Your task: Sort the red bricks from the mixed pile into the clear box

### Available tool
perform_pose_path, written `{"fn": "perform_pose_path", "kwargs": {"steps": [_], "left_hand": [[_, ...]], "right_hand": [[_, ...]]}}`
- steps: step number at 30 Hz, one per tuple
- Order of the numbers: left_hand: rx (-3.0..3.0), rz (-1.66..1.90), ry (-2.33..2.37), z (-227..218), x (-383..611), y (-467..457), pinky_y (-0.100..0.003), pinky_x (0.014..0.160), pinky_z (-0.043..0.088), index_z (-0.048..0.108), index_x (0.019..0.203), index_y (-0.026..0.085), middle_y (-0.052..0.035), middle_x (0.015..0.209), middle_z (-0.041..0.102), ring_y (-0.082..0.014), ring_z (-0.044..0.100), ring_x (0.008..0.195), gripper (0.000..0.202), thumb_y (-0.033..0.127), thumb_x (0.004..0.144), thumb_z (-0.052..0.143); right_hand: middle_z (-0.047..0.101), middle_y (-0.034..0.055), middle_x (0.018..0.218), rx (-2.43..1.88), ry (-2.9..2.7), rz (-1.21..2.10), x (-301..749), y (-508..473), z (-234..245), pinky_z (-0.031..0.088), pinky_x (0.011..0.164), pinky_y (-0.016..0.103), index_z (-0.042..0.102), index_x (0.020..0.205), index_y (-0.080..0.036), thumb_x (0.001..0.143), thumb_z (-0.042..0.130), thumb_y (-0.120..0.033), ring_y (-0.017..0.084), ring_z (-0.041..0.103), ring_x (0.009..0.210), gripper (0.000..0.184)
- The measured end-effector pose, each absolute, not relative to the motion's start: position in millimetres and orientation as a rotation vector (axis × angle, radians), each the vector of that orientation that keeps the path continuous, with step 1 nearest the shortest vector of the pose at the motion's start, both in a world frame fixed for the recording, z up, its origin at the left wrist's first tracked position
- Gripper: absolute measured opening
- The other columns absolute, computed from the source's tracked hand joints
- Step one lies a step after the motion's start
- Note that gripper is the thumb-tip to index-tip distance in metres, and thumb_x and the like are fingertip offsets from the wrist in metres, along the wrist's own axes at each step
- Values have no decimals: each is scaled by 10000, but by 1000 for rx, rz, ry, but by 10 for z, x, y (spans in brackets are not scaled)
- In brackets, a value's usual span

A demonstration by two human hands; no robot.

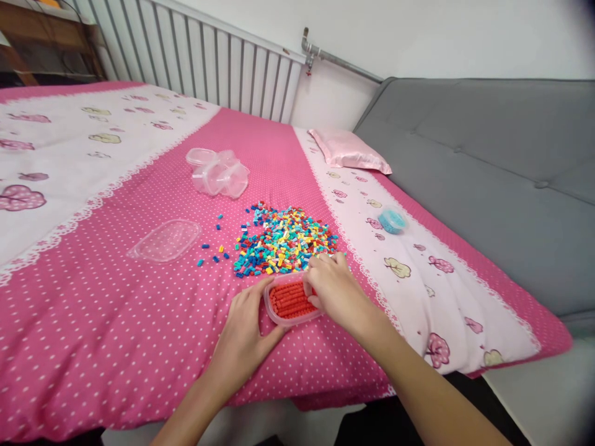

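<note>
A small clear plastic tub (275,317) packed with red bricks (289,301) sits on the pink dotted bedspread (116,322) near the front edge. My left hand (245,334) cups the tub's left side, fingers curled against its wall. My right hand (335,290) rests over the tub's right rim, fingers bent down onto the red bricks. Just beyond the tub lies a heap of small mixed-colour bricks (283,240).
A clear oval lid (166,240) lies to the left. Several empty clear tubs (218,172) stand farther back. A small tub of light blue bricks (392,220) sits to the right. A pink pillow (348,150), a grey sofa (488,173) and a radiator (209,56) border the bed.
</note>
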State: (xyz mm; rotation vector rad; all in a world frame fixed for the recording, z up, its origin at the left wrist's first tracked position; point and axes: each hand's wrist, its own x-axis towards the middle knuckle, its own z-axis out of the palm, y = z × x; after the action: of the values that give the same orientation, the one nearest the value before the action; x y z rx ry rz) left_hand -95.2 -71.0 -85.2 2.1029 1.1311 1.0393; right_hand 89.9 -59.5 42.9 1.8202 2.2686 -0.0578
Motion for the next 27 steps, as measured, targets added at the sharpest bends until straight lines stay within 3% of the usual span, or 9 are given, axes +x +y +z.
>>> {"fn": "perform_pose_path", "kwargs": {"steps": [13, 22, 27], "left_hand": [[2097, 1057, 1134, -849, -949, -709, -508, 1071, 473, 400, 1462, 307, -86, 1423, 600, -315, 583, 1274, 655, 340, 905, 744], [2110, 1049, 1125, -853, -954, -707, -490, 1081, 464, 388, 1471, 313, -77, 1434, 594, -309, 575, 1284, 669, 327, 907, 748], [2106, 1052, 1125, -848, -946, -711, -489, 1091, 459, 383, 1476, 320, -73, 1460, 579, -307, 566, 1305, 669, 309, 910, 739]], "right_hand": [[706, 37, 1014, 1915, 2380, -187, 1053, -565, 306, 269, 891, 352, 735, 834, -199, 845, 788, -142, 224, 579, 1092, 79], [721, 114, 1079, 1956, 2201, -7, 982, -607, 423, 286, 877, 395, 764, 852, -182, 976, 585, -119, 259, 593, 1081, 226], [724, 113, 1104, 1934, 2197, 7, 936, -613, 367, 292, 888, 406, 771, 872, -186, 1016, 514, -116, 257, 591, 1098, 303]]}}
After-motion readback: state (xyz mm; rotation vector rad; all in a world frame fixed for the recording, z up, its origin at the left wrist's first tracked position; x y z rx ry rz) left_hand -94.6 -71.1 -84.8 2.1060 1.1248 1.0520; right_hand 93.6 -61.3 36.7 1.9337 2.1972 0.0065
